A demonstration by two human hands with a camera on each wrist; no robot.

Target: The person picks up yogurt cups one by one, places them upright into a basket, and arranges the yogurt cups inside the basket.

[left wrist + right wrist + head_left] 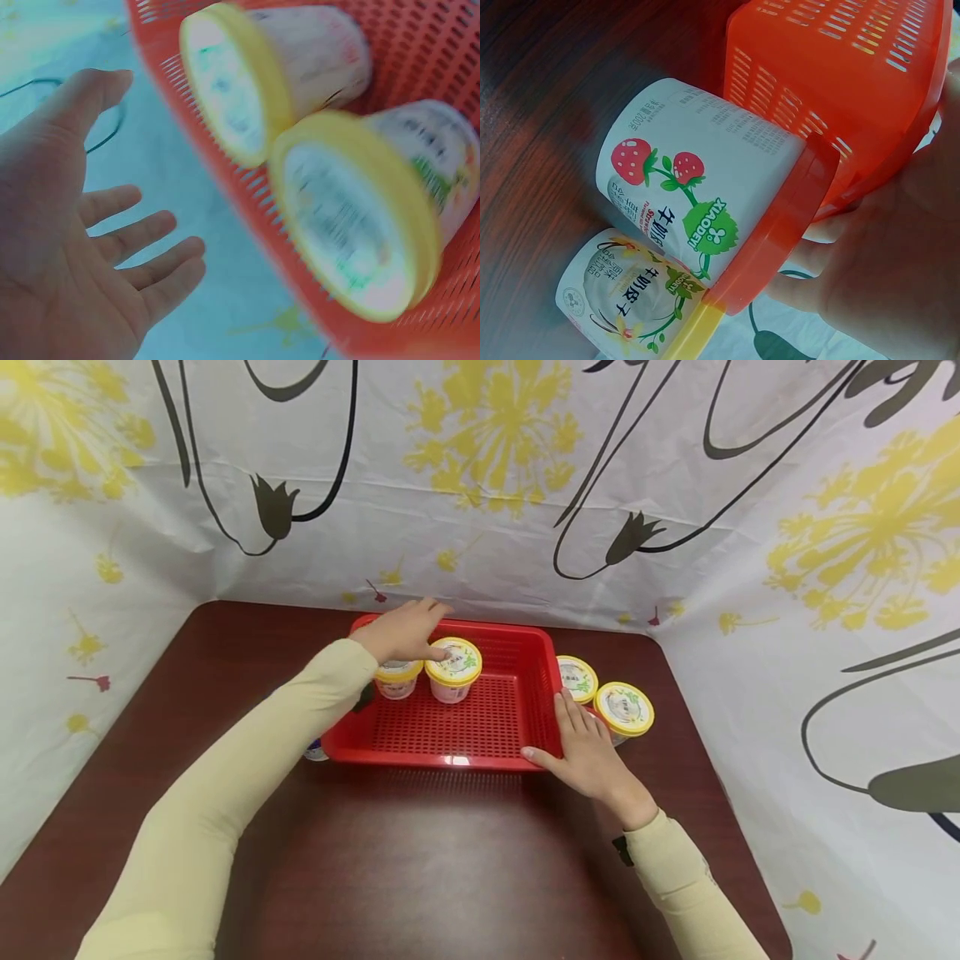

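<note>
**Two hands at a red basket of yellow-lidded cups**

The left hand [402,632] hovers over the back left corner of the red perforated plastic basket [457,750], fingers straight and spread, grasping nothing; its fingertips lie at the lid of the right-hand of two white yoghurt cups with yellow lids [453,669] inside the basket; the other cup [397,677] stands just beside it, partly hidden under the wrist. The right hand [590,753] lies flat against the basket's right front corner, fingers extended along the wall, thumb along the front rim, nothing clasped; just beyond its fingertips, outside the basket on the dark brown wooden table [420,860], stand two more yellow-lidded cups, one [577,679] touching the basket wall, the other [624,709] close beside it; the right wrist view shows a strawberry-printed cup [697,187] against the basket wall. A small white and blue object [315,750] peeps out under the left sleeve; a white cloth with yellow flowers [495,435] walls in the table.
</note>
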